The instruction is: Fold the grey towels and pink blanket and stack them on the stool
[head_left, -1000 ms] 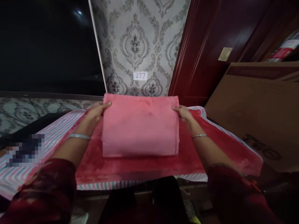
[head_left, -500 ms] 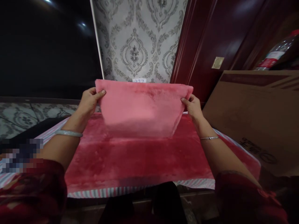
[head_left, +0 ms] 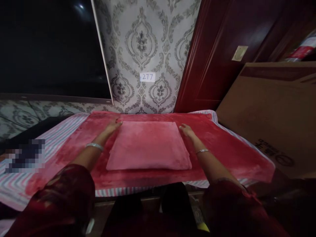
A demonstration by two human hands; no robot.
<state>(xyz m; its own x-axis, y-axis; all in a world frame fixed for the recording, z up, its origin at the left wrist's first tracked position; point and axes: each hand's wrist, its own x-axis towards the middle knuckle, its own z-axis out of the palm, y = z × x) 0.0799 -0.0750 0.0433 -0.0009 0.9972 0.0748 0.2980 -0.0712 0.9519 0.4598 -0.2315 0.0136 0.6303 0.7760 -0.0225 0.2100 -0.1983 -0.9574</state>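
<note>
A folded pink plush cloth (head_left: pixel 148 144) lies flat in the middle of a red fleece blanket (head_left: pixel 222 148). My left hand (head_left: pixel 111 126) rests at the cloth's far left corner with its fingers stretched out flat. At the far right corner my right hand (head_left: pixel 187 130) lies the same way, fingers extended and touching the cloth's edge. Both wrists carry thin bangles, and dark red sleeves cover my forearms near the bottom of the view.
The red blanket lies over a striped sheet (head_left: pixel 58 138) on a table. A large cardboard box (head_left: pixel 271 112) leans at the right. Behind stand patterned wallpaper with a label "277" (head_left: pixel 147 77), a dark screen (head_left: pixel 49 49) and a dark red door (head_left: pixel 222 49).
The pink cloth was held up by its two top corners half a second ago; it now lies folded flat on the red blanket, with both hands lowered and opened at its far corners.
</note>
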